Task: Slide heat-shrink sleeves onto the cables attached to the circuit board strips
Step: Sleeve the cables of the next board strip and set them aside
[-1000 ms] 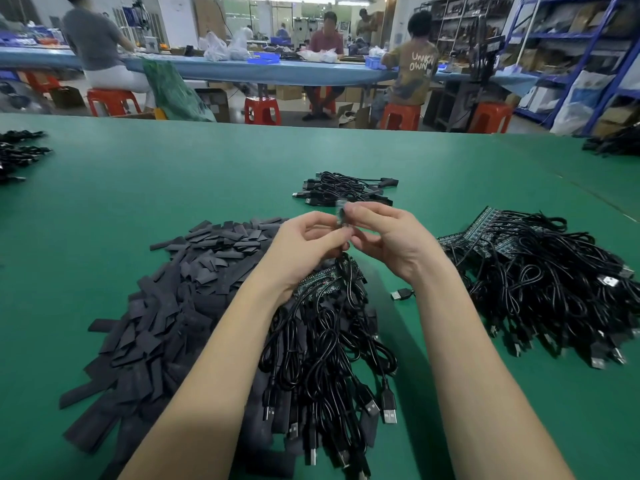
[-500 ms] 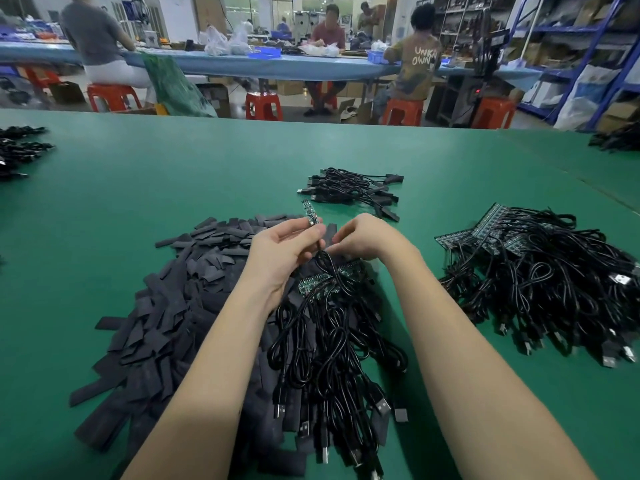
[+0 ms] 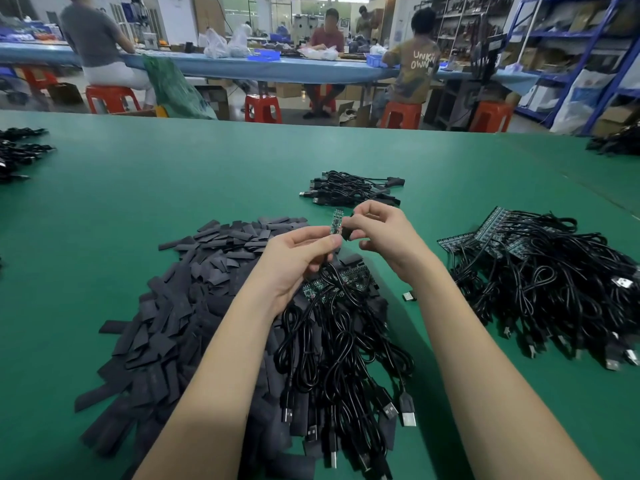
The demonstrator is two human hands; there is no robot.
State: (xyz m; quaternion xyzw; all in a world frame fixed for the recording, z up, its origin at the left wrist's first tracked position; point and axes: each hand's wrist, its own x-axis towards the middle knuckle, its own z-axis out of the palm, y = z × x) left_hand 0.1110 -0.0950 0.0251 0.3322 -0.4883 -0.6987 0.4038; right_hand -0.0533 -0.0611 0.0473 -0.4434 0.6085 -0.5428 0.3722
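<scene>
Left hand: the left hand [image 3: 298, 261] pinches a small board [image 3: 336, 221] between thumb and fingertips, with the board standing nearly upright above the fingers and its black cable [image 3: 334, 282] falling down into the pile below.

Right hand: the right hand [image 3: 381, 233] is just at 3 o'clock from the board; its thumb and first fingers are pressed together on a short black sleeve [image 3: 347, 232]. The sleeve is touching or almost touching the lower edge of the board; I cannot tell which.

Sleeve supply: a big heap of flat sleeves [image 3: 173, 306] lies at 9 o'clock from the hands, on the green table [image 3: 173, 174].

Work in hand: the bundle of cables with plugs [image 3: 346, 358] lies under the wrists at 6 o'clock, with a strip of boards [image 3: 332, 282] on top of it.

Waiting stock: another tangle of cables and board strips [image 3: 536, 278] is at 3 o'clock, well apart from the hands.

Finished lot: I think the small bunch [image 3: 349, 188] at 12 o'clock holds the pieces already done.

Step, as I judge: the sleeve is about to go over the top end of the board.

How to do it well: squeeze the flat sleeve on its edges so that its mouth opens, hold the board steady and straight, bring the mouth in line with the narrow end, then push down evenly. The left fingers should grip low, to leave room.

Risk: a tilted sleeve may catch on the board corners or parts.
</scene>
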